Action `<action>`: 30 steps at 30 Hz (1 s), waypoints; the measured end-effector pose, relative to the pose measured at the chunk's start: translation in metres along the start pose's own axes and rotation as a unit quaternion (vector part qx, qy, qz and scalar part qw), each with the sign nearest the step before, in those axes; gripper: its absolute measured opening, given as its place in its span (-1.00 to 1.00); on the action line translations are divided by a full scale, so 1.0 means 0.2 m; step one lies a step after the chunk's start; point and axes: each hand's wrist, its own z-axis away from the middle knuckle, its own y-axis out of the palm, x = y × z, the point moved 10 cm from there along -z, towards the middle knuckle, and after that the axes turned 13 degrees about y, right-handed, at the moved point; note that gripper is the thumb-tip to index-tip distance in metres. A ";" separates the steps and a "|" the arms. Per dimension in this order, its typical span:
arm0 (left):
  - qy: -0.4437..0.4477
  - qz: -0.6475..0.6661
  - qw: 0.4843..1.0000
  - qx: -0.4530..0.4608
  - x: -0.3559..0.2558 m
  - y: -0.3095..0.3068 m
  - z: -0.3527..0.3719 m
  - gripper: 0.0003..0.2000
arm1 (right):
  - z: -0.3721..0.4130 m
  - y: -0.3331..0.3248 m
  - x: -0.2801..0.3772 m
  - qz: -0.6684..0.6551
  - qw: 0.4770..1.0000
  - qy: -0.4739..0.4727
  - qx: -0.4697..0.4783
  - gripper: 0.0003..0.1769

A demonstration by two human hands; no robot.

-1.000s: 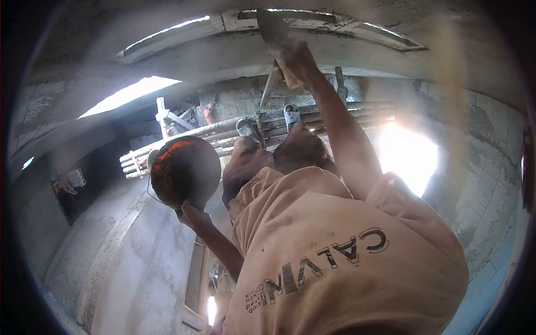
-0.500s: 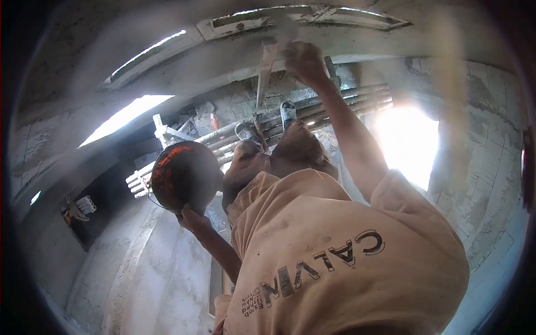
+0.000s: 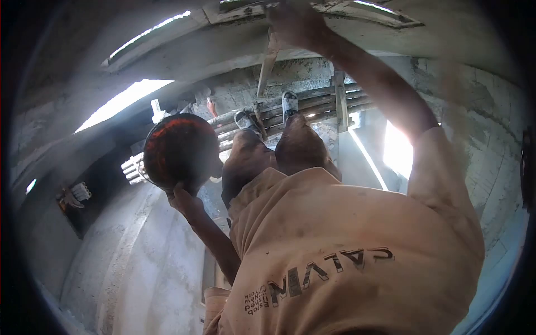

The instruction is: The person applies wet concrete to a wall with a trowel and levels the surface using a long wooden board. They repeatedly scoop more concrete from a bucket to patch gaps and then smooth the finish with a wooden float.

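My left hand (image 3: 184, 202) grips the lower rim of a dark round bucket (image 3: 181, 151) with orange-red smears along its upper edge. A thin wire handle hangs at the bucket's left side. Raised at the top of the view, my right hand (image 3: 296, 25) is closed and blurred beside the pale wall surface. What it holds, if anything, I cannot make out. Below that hand, a narrow wooden strip (image 3: 268, 66) slants down.
My sandalled feet (image 3: 290, 104) stand on a platform of lashed poles (image 3: 271, 120). A wooden post (image 3: 340, 100) rises at its right. Bright openings (image 3: 125, 103) show at left and right. Bundled pale pipes (image 3: 133, 169) lie behind the bucket.
My right hand has moved up and slightly left, with the forearm swinging higher. The bucket and my left hand have shifted a little up and left.
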 end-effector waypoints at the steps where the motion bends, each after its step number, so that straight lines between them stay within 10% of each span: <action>1: 0.013 -0.007 1.000 0.001 0.02 0.00 0.00 -0.45 | 0.05 -0.04 -0.02 0.009 0.998 -0.022 -0.052 -0.70; 7: -0.025 0.045 0.998 -0.028 0.22 -0.06 0.10 -0.45 | 0.26 -0.08 -0.36 -0.085 0.981 -0.070 -0.157 -0.67; 10: -0.039 0.048 0.997 -0.042 0.33 -0.08 0.08 -0.46 | 0.11 -0.41 0.12 0.108 0.969 -0.012 -0.222 -0.83; 13: -0.162 0.107 0.971 -0.137 0.23 -0.06 0.22 -0.47 | 0.09 -0.23 0.02 0.045 0.993 -0.035 -0.102 -0.60; 14: -0.168 0.109 0.969 -0.146 0.24 -0.09 0.24 -0.47 | 0.26 -0.33 0.01 0.082 0.955 -0.149 -0.245 -0.63; 18: -0.204 0.118 0.954 -0.183 0.36 -0.18 0.31 -0.49 | 0.24 -0.19 -0.43 0.157 0.985 -0.021 -0.070 -0.78; 22: 0.026 -0.114 0.993 0.008 0.59 -0.37 0.25 -0.57 | 0.24 -0.27 -0.25 0.084 0.996 0.004 -0.043 -0.79; 27: -0.089 0.085 0.982 -0.142 0.31 -0.31 0.32 -0.59 | 0.46 -0.16 -0.70 0.188 0.981 0.047 -0.030 -0.61; 30: -0.018 0.063 0.997 -0.034 0.47 -0.38 0.26 -0.56 | 0.47 -0.16 -0.71 0.164 0.985 0.056 0.024 -0.59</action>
